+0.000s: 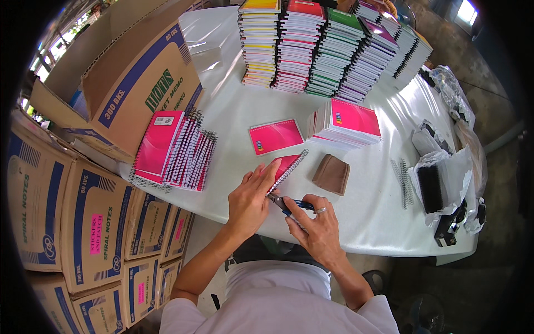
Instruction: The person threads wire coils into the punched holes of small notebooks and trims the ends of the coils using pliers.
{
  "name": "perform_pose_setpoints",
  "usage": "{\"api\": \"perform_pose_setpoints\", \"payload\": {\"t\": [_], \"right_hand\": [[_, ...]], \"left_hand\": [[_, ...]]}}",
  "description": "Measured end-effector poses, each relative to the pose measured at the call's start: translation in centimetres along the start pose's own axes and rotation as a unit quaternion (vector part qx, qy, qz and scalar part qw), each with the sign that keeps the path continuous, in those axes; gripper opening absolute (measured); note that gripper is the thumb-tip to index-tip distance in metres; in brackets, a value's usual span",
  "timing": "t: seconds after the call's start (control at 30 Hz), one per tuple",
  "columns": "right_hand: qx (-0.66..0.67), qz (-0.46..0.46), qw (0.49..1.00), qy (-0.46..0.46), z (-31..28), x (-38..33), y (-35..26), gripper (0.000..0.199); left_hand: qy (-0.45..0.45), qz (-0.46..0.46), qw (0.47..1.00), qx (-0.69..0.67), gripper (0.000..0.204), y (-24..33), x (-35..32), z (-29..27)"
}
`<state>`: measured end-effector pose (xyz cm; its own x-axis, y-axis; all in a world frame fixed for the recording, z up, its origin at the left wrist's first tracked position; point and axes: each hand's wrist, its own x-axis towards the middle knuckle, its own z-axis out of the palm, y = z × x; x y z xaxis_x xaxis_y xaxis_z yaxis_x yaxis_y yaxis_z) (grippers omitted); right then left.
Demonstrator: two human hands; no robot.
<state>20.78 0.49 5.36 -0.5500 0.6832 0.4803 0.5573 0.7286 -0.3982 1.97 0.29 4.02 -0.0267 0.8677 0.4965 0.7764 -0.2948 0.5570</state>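
Note:
My left hand (251, 196) holds a small pink spiral notebook (286, 165) tilted on the white table (233, 111), its wire spine along the right side. My right hand (317, 222), with a ring on one finger, grips blue-handled pliers (289, 204) whose tip meets the lower end of the notebook's spine. Another pink notebook (276, 136) lies flat just beyond, and a short stack of pink notebooks (346, 122) sits to its right.
Tall stacks of coloured notebooks (322, 44) fill the table's far side. Pink spiral notebooks (175, 150) lean against an open cardboard box (139, 83) at left. A brown pouch (331, 174), loose wire coils (404, 181) and plastic bags (445, 178) lie to the right. Stacked cartons (83, 222) stand at left.

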Motion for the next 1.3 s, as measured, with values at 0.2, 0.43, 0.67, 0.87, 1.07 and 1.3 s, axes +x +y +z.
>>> {"api": "perform_pose_setpoints", "payload": {"t": [0.2, 0.43, 0.67, 0.87, 1.07, 1.3], "right_hand": [[0.412, 0.25, 0.855, -0.191, -1.5, 1.3, 0.2, 0.033], [0.275, 0.234, 0.932, -0.027, -4.1, 0.4, 5.2, 0.029], [-0.221, 0.23, 0.948, 0.011, -5.7, -6.1, 17.2, 0.03], [-0.065, 0.142, 0.984, 0.083, -1.1, -0.4, 13.9, 0.048], [-0.05, -0.092, 0.993, -0.052, 10.1, 14.7, 12.1, 0.053], [-0.119, 0.012, 0.921, -0.372, 11.3, 21.3, 13.4, 0.054]], "left_hand": [[0.041, 0.025, 0.998, 0.052, 0.074, -0.3, -0.1, -0.2], [0.114, 0.066, 0.974, 0.185, 0.071, -0.4, 1.7, -8.7], [0.07, -0.108, 0.965, 0.229, 0.071, -6.0, 1.4, -17.4], [-0.104, -0.099, 0.966, 0.215, 0.072, -6.2, 0.5, -19.9], [0.062, 0.026, 0.964, 0.257, 0.057, -1.7, 0.9, -16.6], [0.046, 0.062, 0.995, 0.057, 0.044, -1.7, -3.5, -10.6]]}}
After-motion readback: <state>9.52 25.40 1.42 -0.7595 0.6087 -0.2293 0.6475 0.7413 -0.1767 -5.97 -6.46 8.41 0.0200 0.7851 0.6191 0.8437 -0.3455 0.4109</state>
